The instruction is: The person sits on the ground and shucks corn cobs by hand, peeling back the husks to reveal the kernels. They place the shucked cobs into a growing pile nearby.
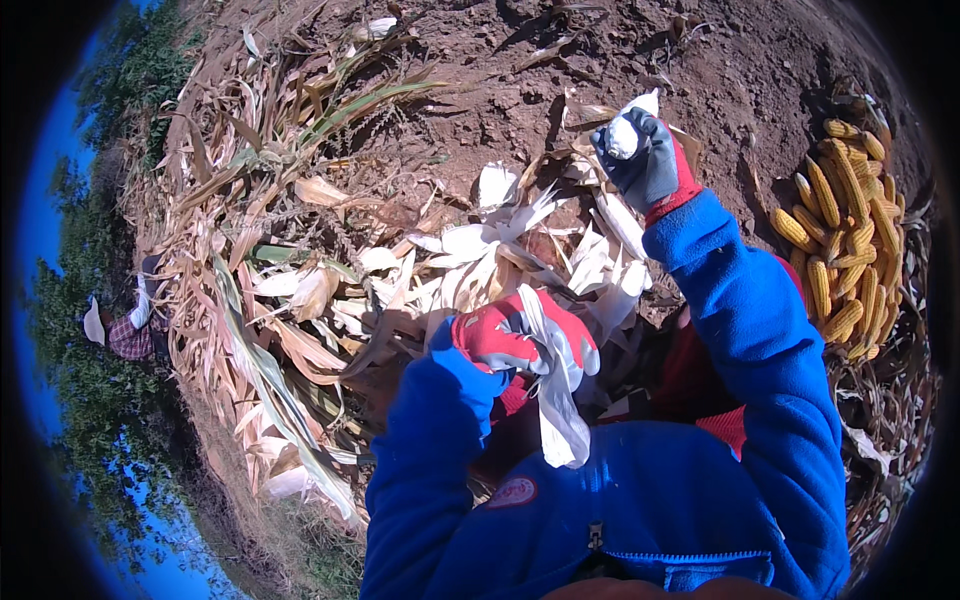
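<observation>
My left hand (517,341), in a red and grey work glove, is in front of my chest. Its fingers are closed around a dry corn husk (564,431) that hangs toward my jacket. Farther out and to the right, my right hand (652,165), gloved the same way, grips a pale husk bundle (622,136). The bundle has a rounded white end and a pointed tip; whether an ear is inside, I cannot tell. Loose pale husks (480,240) lie on the ground between and beyond my hands.
A pile of husked yellow corn ears (851,247) lies to the right. Dry corn stalks and leaves (247,187) cover the ground to the left. Bare, cloddy soil (495,112) stretches ahead. Another person (131,334) in a hat is at the far left, near green trees (82,405).
</observation>
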The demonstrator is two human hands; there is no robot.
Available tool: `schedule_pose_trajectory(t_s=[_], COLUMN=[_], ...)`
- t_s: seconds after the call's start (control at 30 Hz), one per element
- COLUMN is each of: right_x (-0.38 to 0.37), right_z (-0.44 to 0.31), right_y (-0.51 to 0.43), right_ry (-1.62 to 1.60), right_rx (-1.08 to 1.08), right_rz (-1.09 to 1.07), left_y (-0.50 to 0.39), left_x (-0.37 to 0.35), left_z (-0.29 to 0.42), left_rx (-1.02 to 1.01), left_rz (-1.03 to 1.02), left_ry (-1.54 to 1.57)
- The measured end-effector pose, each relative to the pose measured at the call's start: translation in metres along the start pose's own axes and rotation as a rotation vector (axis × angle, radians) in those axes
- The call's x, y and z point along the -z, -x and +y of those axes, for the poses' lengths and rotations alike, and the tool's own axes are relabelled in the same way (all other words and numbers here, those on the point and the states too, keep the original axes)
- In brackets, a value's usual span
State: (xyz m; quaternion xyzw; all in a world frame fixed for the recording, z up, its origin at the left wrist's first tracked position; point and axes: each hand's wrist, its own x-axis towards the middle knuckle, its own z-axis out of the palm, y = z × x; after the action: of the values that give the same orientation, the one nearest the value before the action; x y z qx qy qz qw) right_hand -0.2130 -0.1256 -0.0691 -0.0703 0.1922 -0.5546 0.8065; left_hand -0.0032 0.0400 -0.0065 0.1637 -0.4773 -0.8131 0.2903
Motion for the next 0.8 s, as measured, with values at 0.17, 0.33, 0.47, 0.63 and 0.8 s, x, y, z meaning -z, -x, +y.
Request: schedule_pose_trajectory(t_s=[0.17,0.33,0.47,0.63,0.8], right_x=[-0.007,-0.041,-0.04,-0.014,-0.041], right_z=[-0.002,0.022,0.036,0.058,0.014], right_y=[0.011,0.05,0.064,0.084,0.067], right_ry=[0.261,0.636,0.991,1.506,1.147], right_rx=[-0.034,-0.075,-0.032,0.361,-0.276], right_rz=[0.045,-0.247,-0.311,-0.558,-0.626], left_y=[-0.023,-0.016,-0.02,-0.028,-0.017], left_x=[0.0,0.026,0.026,0.018,0.032], left_z=[-0.022,0.0,0.018,-0.004,-0.001], left_rx=[0.384,0.29,0.012,0.052,-0.093], left_rz=[0.221,0.846,1.04,1.049,1.027], left_ry=[-1.261,-1.118,-0.452,-0.102,-0.1])
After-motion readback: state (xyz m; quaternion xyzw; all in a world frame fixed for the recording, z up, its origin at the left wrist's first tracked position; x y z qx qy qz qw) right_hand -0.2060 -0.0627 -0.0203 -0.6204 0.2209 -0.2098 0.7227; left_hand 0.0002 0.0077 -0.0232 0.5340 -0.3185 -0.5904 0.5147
